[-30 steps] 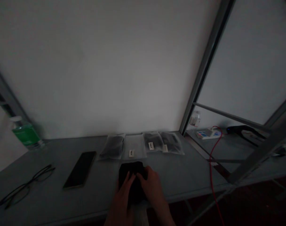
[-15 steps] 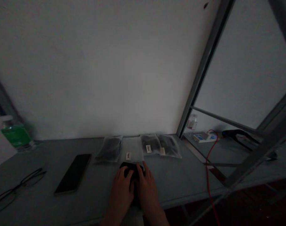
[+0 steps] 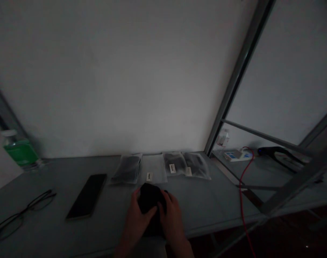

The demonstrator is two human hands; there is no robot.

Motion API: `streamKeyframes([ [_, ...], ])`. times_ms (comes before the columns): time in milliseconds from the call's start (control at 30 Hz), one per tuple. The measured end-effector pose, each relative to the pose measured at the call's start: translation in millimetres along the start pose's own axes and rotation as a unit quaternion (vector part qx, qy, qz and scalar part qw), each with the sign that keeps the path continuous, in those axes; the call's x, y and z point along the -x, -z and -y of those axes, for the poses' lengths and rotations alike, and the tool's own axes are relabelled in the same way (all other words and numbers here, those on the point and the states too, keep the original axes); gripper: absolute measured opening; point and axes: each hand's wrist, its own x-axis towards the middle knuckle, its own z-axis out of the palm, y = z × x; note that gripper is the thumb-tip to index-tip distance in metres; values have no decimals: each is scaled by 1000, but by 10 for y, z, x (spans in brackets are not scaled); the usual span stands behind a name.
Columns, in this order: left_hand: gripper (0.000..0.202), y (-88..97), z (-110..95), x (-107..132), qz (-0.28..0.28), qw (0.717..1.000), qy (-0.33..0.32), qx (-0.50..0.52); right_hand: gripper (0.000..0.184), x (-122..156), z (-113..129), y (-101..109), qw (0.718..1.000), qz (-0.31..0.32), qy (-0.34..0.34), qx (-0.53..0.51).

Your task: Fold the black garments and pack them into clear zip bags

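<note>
A soft black cloth item [image 3: 150, 197] is bunched up between my hands over the front of the desk; the dim light hides its exact kind. My left hand [image 3: 138, 216] grips its left side, thumb across the front. On its right side my right hand [image 3: 171, 213] holds it with bent fingers. Just beyond lies a frosted plastic bag [image 3: 154, 166] with a small white label, which looks flat. A bag with dark contents [image 3: 126, 168] is at its left, and two more filled bags, one labelled bag [image 3: 174, 163] and one outer bag [image 3: 197, 165], lie at its right.
On the left are a phone [image 3: 86, 196], eyeglasses [image 3: 31, 208] and a bottle with a green label [image 3: 21, 152]. A metal post [image 3: 240, 77] rises at the right. Past it, a red cable [image 3: 241, 200] runs from a power strip [image 3: 237, 154] over the desk edge.
The black cloth item has been lifted and turned up, so more of it shows. Both my thumbs now press its near face. The view has shifted slightly.
</note>
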Motion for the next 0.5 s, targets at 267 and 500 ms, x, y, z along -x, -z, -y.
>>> streamKeyframes([
  [267,42,-13,-84,-261,57,987,97,116,42,-8,-114,-2,985,-7,31,-171],
  [500,64,30,37,-131,28,977,102,186,53,29,-75,12,978,-37,-7,-207],
])
